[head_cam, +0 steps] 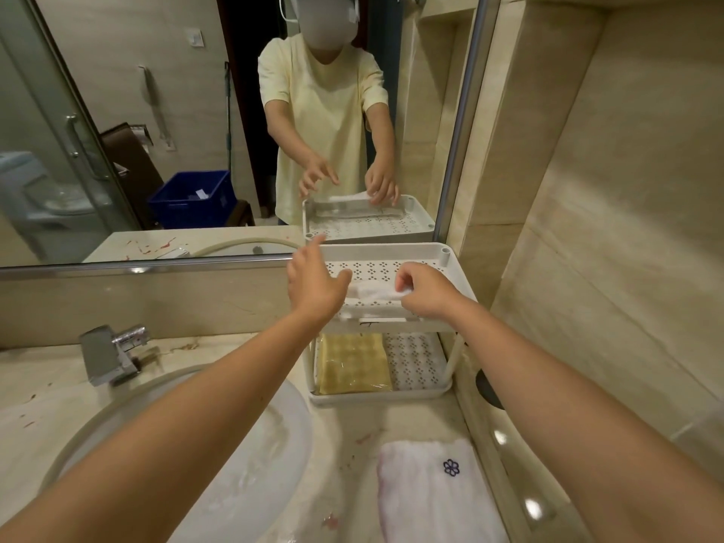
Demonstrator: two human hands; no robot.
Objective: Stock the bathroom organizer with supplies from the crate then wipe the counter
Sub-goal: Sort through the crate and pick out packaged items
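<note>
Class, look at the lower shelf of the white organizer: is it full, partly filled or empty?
Partly filled. A yellow packet lies on the left of the lower shelf; the right shows bare perforated plastic.

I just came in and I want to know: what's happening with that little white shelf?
A person is filling a white two-level organizer on the bathroom counter. Their right hand pinches a small white bundle on the top level, while the left hand hovers open beside it. A yellow wrapped pack lies on the bottom level. A white towel sits in front, and reddish smears on the counter are not yet wiped.
</note>
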